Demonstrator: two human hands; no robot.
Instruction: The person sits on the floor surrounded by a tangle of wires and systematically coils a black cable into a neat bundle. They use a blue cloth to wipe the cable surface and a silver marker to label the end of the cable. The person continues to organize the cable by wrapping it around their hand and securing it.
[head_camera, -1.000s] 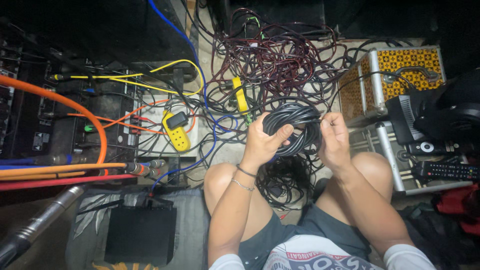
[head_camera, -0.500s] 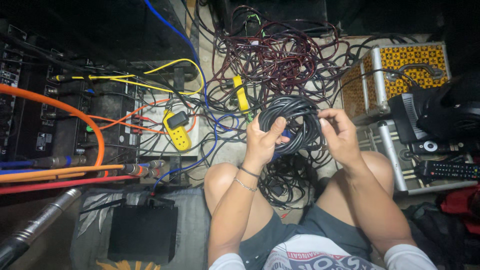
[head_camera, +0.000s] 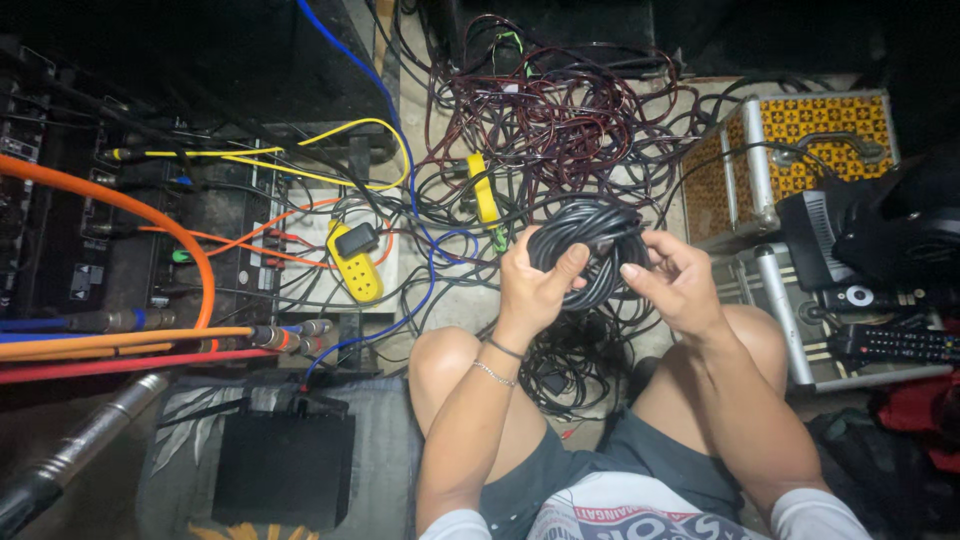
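Observation:
I sit with both knees up over a floor full of cables. My left hand (head_camera: 530, 290) grips a coil of black cable (head_camera: 590, 245), thumb across the loops. My right hand (head_camera: 675, 280) is at the coil's right side, fingers curled around a strand of the same cable. More loose black cable (head_camera: 570, 360) hangs from the coil and lies on the floor between my knees.
A dark red cable tangle (head_camera: 550, 110) lies beyond the coil. A yellow power strip (head_camera: 352, 262) and a yellow plug bar (head_camera: 482, 190) sit left of it. Orange cables (head_camera: 130, 340) run into audio gear at left. A yellow patterned case (head_camera: 790, 150) and remotes (head_camera: 890, 342) stand right.
My right hand has shifted down along the coil's right side, turning palm-up around a strand. The coil has turned a little in my left hand.

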